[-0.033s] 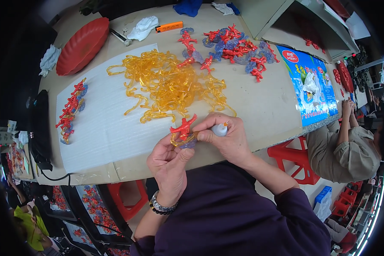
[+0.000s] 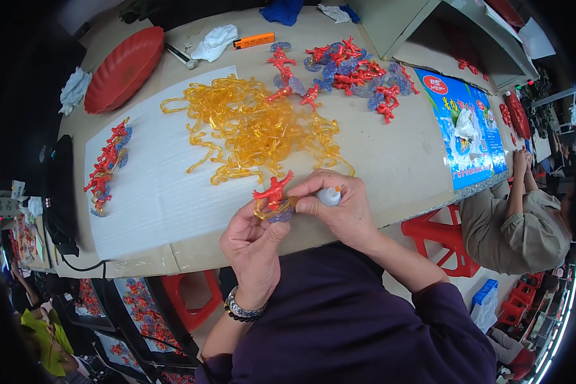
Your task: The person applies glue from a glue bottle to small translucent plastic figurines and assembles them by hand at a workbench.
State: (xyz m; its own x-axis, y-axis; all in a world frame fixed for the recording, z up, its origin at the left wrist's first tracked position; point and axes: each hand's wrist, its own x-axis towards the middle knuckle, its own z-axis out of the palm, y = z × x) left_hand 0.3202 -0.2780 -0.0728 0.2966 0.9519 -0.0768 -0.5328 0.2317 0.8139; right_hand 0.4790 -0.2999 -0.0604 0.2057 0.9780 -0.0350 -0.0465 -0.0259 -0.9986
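Note:
My left hand point(image 2: 253, 246) is closed on a small red figurine point(image 2: 273, 192) with a translucent purple base point(image 2: 280, 216). A curved amber plastic piece point(image 2: 262, 213) lies around the figurine's lower part. My right hand point(image 2: 349, 214) keeps a small white bottle point(image 2: 329, 196) with an orange tip between its fingers. Its thumb and forefinger also pinch at the right end of the amber piece, beside the base. Beyond my hands, a heap of translucent amber curled pieces point(image 2: 243, 121) lies partly on a white foam sheet point(image 2: 153, 185).
More red figurines on purple bases point(image 2: 358, 73) are piled at the far right. Others stand in a row point(image 2: 109, 166) on the left. A red tray point(image 2: 125, 69), a white cloth point(image 2: 214, 42) and an orange box point(image 2: 254, 41) sit at the back. A person point(image 2: 515, 217) sits at right.
The figurine has shifted very slightly left in my left hand's grip. Both hands keep their hold, and nothing else has visibly moved.

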